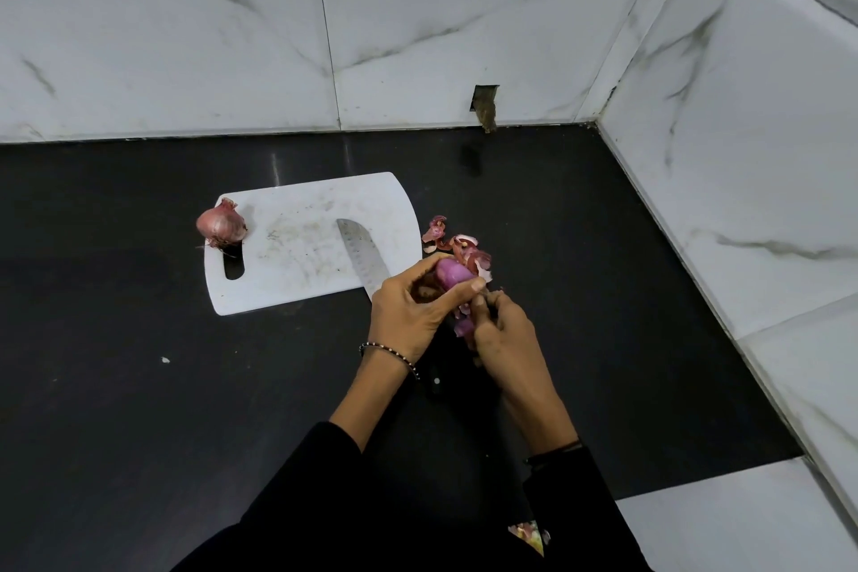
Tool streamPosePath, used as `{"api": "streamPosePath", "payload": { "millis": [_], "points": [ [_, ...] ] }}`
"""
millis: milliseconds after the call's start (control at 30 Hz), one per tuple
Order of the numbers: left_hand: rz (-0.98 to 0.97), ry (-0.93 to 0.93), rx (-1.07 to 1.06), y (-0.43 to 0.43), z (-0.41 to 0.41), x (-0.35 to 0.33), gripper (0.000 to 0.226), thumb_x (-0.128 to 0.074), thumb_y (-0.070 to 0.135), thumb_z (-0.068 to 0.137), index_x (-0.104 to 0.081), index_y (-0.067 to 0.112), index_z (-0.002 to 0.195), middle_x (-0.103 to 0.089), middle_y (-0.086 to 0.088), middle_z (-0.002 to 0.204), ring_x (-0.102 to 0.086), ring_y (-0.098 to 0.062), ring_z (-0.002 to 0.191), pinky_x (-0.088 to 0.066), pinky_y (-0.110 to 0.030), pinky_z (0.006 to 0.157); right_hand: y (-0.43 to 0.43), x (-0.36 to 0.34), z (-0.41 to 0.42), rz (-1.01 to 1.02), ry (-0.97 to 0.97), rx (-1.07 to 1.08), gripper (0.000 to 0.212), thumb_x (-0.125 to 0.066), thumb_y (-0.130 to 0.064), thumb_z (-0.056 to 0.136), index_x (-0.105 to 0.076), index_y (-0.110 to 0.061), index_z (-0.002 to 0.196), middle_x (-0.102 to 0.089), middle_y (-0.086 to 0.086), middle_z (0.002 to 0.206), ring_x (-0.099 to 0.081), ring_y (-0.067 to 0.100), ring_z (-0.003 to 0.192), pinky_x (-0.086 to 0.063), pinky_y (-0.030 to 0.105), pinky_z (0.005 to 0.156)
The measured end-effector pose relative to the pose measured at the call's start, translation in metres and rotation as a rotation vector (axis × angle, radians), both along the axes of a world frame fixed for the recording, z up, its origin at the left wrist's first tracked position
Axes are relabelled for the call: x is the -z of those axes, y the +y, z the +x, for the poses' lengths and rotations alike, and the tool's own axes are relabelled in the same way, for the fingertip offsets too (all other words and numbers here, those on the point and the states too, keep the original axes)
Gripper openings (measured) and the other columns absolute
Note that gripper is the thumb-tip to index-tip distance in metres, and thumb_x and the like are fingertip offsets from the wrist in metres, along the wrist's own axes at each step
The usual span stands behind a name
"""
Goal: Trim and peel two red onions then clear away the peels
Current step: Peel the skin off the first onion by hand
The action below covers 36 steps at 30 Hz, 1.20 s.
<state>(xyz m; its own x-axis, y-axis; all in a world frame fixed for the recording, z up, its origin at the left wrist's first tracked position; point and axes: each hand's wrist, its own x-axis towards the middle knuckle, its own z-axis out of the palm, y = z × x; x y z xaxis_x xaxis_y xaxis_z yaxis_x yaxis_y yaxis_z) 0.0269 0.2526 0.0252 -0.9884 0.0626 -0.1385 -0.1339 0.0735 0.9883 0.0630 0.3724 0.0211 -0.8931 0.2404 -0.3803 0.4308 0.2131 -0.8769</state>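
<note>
Two onions are in view. One, unpeeled (221, 226), sits on the left end of the white board (297, 260), just above its handle slot. The other, the peeled onion (452, 273), shows smooth purple flesh and is held above the black counter (139, 386), just off the board's right edge. The left hand (413, 316) cups it from the left, fingers wrapped around it. The right hand (501, 334) is below and to the right, its fingertips pinched on a strip of skin (464, 325) hanging from the onion.

One knife (364, 258) lies with its blade on the board's right part, tip pointing away; its dark handle runs under the hands. One loose pile of peels (457, 246) lies on the counter just right of the board, beyond the hands; the pieces are too tangled to count. The left wrist wears one beaded bracelet (390, 355).
</note>
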Motion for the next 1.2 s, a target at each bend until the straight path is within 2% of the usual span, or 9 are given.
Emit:
{"api": "streamPosePath", "payload": {
  "millis": [133,233,400,567,700,933,1000,1100,1200],
  "points": [
    [-0.039,0.023,-0.074,-0.001,-0.001,0.008,0.055,-0.085,0.048,0.063,-0.070,0.034,0.115,-0.073,0.017,0.098,-0.066,0.010,0.091,-0.053,-0.010,0.080,-0.002,-0.004,0.001,-0.079,-0.014,0.027,0.025,-0.041,-0.040,0.106,-0.059,-0.023,0.103,-0.059,0.000,0.078,-0.053,0.009,0.064,-0.045,0.028,0.060],
    [-0.002,0.000,-0.169,-0.004,-0.001,0.010,0.045,-0.086,0.045,0.068,-0.073,0.031,0.108,-0.075,0.012,0.093,-0.068,0.004,0.089,-0.055,-0.014,0.077,0.000,-0.006,0.001,-0.069,0.007,0.044,0.025,-0.041,-0.038,0.106,-0.060,-0.022,0.105,-0.062,0.002,0.079,-0.055,0.011,0.065,-0.047,0.029,0.060],
    [0.254,-0.274,-0.200,-0.011,-0.010,0.003,0.043,-0.074,0.050,0.082,-0.073,0.012,0.101,-0.076,-0.014,0.091,-0.072,-0.019,0.076,-0.061,-0.037,0.074,0.006,-0.009,0.005,-0.141,0.133,0.138,0.019,-0.056,-0.033,0.102,-0.068,-0.019,0.102,-0.066,-0.007,0.067,-0.055,0.004,0.058,-0.046,0.026,0.057],
    [0.450,-0.518,-0.117,-0.017,-0.018,-0.007,0.067,-0.057,0.060,0.088,-0.066,-0.002,0.113,-0.073,-0.019,0.083,-0.067,-0.022,0.062,-0.057,-0.029,0.059,0.012,-0.005,0.005,-0.066,0.228,0.182,0.012,-0.071,-0.037,0.091,-0.075,-0.029,0.100,-0.075,-0.006,0.091,-0.069,0.010,0.082,-0.055,0.034,0.076],
    [0.509,-0.593,-0.031,-0.018,-0.016,-0.010,0.074,-0.051,0.063,0.089,-0.065,-0.004,0.117,-0.072,-0.019,0.086,-0.066,-0.022,0.061,-0.057,-0.027,0.057,0.012,-0.007,0.006,-0.015,0.242,0.171,0.014,-0.071,-0.034,0.092,-0.076,-0.026,0.103,-0.076,-0.009,0.091,-0.073,0.011,0.085,-0.060,0.044,0.084],
    [0.589,-0.596,0.045,-0.018,-0.014,-0.012,0.067,-0.046,0.061,0.093,-0.072,-0.001,0.095,-0.072,-0.016,0.079,-0.067,-0.021,0.061,-0.057,-0.026,0.060,0.011,-0.013,0.006,0.134,0.348,0.181,0.015,-0.075,-0.040,0.088,-0.067,-0.030,0.096,-0.070,-0.012,0.092,-0.068,0.006,0.085,-0.060,0.036,0.080],
    [0.559,-0.610,0.059,-0.017,-0.016,-0.013,0.069,-0.044,0.063,0.093,-0.071,0.000,0.099,-0.073,-0.015,0.082,-0.068,-0.021,0.063,-0.056,-0.028,0.064,0.009,-0.016,0.005,0.129,0.360,0.188,0.017,-0.069,-0.048,0.090,-0.067,-0.032,0.095,-0.070,-0.010,0.091,-0.068,0.010,0.083,-0.060,0.039,0.080],
    [0.459,-0.543,0.076,-0.014,-0.015,-0.014,0.064,-0.043,0.061,0.095,-0.063,0.009,0.126,-0.074,-0.011,0.094,-0.073,-0.018,0.071,-0.058,-0.029,0.061,0.004,-0.021,0.005,0.115,0.389,0.177,0.021,-0.064,-0.051,0.093,-0.068,-0.031,0.094,-0.071,-0.008,0.087,-0.068,0.012,0.081,-0.059,0.038,0.078],
    [0.398,-0.478,0.084,-0.010,-0.010,-0.015,0.060,-0.052,0.064,0.088,-0.068,0.016,0.121,-0.075,-0.013,0.104,-0.074,-0.026,0.094,-0.059,-0.041,0.083,-0.004,-0.027,0.004,0.072,0.407,0.139,0.023,-0.066,-0.052,0.090,-0.068,-0.030,0.093,-0.071,-0.013,0.085,-0.068,0.007,0.077,-0.056,0.022,0.067]
  ]
}}
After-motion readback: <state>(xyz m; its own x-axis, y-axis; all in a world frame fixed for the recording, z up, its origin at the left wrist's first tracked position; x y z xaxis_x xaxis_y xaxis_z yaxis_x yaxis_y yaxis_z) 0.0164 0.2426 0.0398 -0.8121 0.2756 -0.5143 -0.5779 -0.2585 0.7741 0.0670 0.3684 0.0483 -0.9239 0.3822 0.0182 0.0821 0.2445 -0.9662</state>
